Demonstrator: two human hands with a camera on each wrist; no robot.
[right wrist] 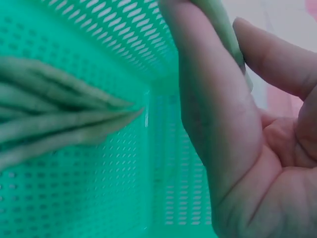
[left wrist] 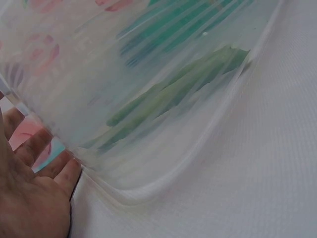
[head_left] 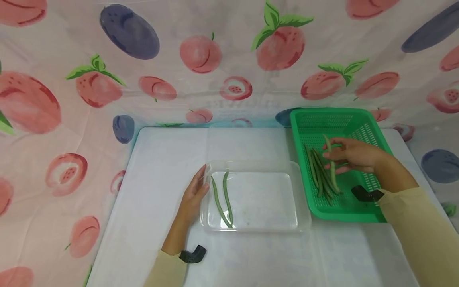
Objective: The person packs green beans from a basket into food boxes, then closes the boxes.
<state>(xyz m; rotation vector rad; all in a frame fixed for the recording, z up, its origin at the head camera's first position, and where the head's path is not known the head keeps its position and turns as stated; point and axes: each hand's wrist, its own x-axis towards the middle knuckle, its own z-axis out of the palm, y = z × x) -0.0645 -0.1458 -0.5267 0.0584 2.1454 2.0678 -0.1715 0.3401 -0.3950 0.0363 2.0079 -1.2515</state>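
Observation:
In the head view, my right hand (head_left: 358,155) is over the green basket (head_left: 369,217) and pinches one green bean (head_left: 332,171) between thumb and fingers. That bean (right wrist: 218,22) shows at the top of the right wrist view, partly hidden by a finger. Several more green beans (head_left: 319,171) lie bunched in the basket's left part. My left hand (head_left: 191,199) holds the left side of a clear plastic container (head_left: 258,235), thumb at its rim; in the left wrist view the fingers (left wrist: 37,144) meet its edge. Two green beans (head_left: 218,203) lie inside at the container's left end.
The basket stands at the right, close beside the container, on a white-covered table (head_left: 161,159). A fruit-print cloth (head_left: 236,52) hangs behind the table and along its sides. A black wrist device (head_left: 193,254) sits at the left cuff, another black wrist device (head_left: 366,194) at the right.

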